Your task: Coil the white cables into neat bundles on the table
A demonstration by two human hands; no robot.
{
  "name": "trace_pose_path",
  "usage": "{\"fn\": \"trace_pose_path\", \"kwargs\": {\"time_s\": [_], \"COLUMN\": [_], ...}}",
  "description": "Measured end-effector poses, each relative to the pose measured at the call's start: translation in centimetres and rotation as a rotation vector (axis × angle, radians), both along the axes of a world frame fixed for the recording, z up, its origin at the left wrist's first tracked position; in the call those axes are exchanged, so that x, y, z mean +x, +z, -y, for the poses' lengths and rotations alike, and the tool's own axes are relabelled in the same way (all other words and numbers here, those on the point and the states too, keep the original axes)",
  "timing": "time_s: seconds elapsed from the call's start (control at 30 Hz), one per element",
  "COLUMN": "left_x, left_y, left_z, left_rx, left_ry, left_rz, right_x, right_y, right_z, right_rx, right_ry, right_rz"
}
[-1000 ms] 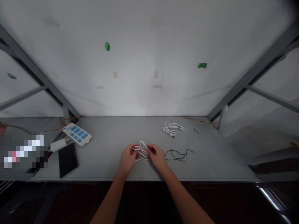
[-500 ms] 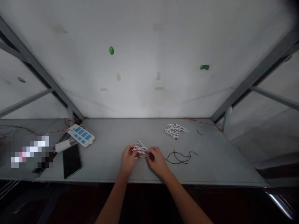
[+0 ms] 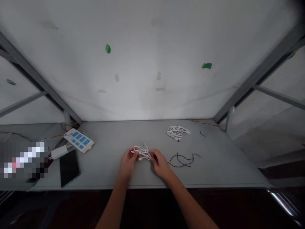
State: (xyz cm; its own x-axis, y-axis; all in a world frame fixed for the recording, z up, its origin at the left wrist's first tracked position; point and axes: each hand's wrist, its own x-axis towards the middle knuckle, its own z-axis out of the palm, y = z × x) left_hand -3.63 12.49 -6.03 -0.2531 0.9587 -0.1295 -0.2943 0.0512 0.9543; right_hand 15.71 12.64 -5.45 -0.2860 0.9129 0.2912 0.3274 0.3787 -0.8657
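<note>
**Handling a White Cable [image 3: 143, 151]**

The white cable is probably behaving as light and springy. The left hand [image 3: 128, 161] is pinching its loops between the fingers; the right hand [image 3: 161, 163], its gathered end, likely the surest hold. This is occurring over the table's [image 3: 107, 165] near side.

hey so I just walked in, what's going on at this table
A person is holding a looped white cable between the left hand and right hand at a grey table. Another white bundle lies beyond the right hand, with dark strings just beside that hand. Over to the left are a power strip, a white charger and a dark-screened device.
</note>
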Motion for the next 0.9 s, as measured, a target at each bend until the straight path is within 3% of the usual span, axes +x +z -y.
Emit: {"fn": "trace_pose_path", "kwargs": {"time_s": [0.4, 0.6, 0.73, 0.9], "left_x": [0.0, 0.0, 0.5, 1.1], "left_y": [-0.9, 0.5, 1.5, 1.5], "left_z": [0.0, 0.3, 0.6, 1.0], "left_rx": [0.016, 0.036, 0.101, 0.052], "left_ry": [0.03, -0.082, -0.088, -0.054], "left_rz": [0.029, -0.174, -0.383, -0.514], "right_x": [-0.2, -0.3, -0.4, -0.6], "right_y": [0.9, 0.6, 0.3, -0.2], "right_z": [0.0, 0.0, -0.1, -0.2], "right_rx": [0.02, 0.034, 0.038, 0.07], "right_ry": [-0.007, -0.017, -0.032, -0.069], "right_rz": [0.04, 0.071, 0.079, 0.127]}}
